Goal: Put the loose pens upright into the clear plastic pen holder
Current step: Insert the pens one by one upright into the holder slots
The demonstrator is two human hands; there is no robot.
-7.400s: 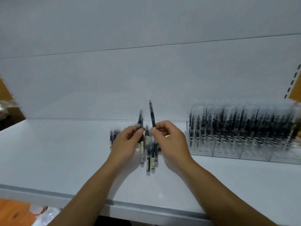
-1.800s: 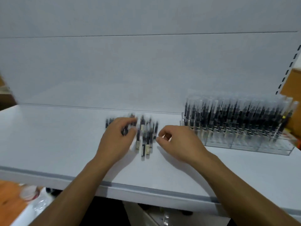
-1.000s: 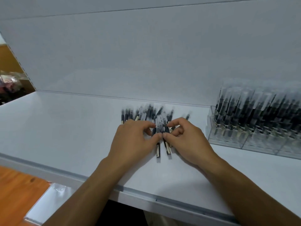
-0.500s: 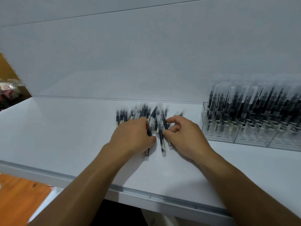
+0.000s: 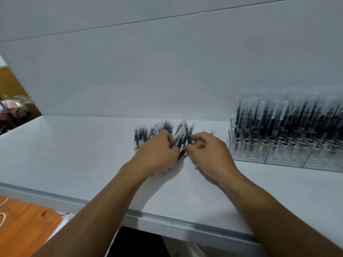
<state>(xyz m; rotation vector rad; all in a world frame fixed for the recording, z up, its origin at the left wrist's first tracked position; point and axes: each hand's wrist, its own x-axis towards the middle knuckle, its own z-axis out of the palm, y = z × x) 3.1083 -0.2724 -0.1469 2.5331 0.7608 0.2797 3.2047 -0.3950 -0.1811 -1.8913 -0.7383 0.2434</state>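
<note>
Several loose black pens (image 5: pixel 141 136) with clear caps lie in a pile on the white shelf (image 5: pixel 74 160). My left hand (image 5: pixel 157 154) has its fingers curled round a few pens at the middle of the pile, their caps fanning upward. My right hand (image 5: pixel 209 154) pinches the same bunch from the right, thumb and forefinger at the pens' lower ends. The clear plastic pen holder (image 5: pixel 285 160) stands at the right, packed with several upright black pens (image 5: pixel 278 123). Part of the pile is hidden under both hands.
A white back panel rises behind the shelf. The shelf's grey front edge (image 5: pixel 167 219) runs below my forearms. An orange-brown floor (image 5: pixel 24 225) and a plastic-wrapped bundle (image 5: pixel 13 110) show at the left.
Both hands have drawn together over the pile and gathered a bunch of pens, lifting their capped ends off the shelf. The camera has shifted slightly.
</note>
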